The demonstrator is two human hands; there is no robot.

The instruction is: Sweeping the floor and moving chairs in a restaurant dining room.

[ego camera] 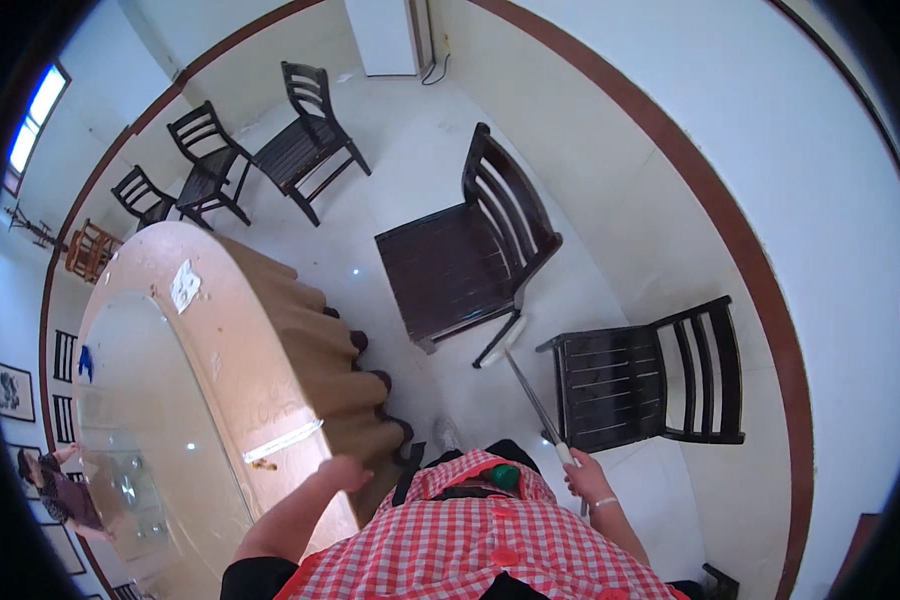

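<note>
My right hand (585, 474) grips the pale handle of a long mop (536, 401); its metal pole reaches forward to a whitish head (505, 343) on the floor, beside a leg of the dark wooden chair (450, 270). My left hand (345, 474) is at the edge of the round table (270, 360), its fingers curled and partly hidden, so whether it holds anything cannot be told. A white strip (283, 441) and brown crumbs (264, 465) lie on the table near it. A green cap (505, 476) shows at my checked apron's pocket.
Another dark chair (611, 386) stands at right, near the wall. Several dark chairs (300, 150) stand beyond the table. A glass turntable (157, 397) covers the table's middle; crumpled tissue (185, 286) lies near its edge. A person (67, 495) is across the table.
</note>
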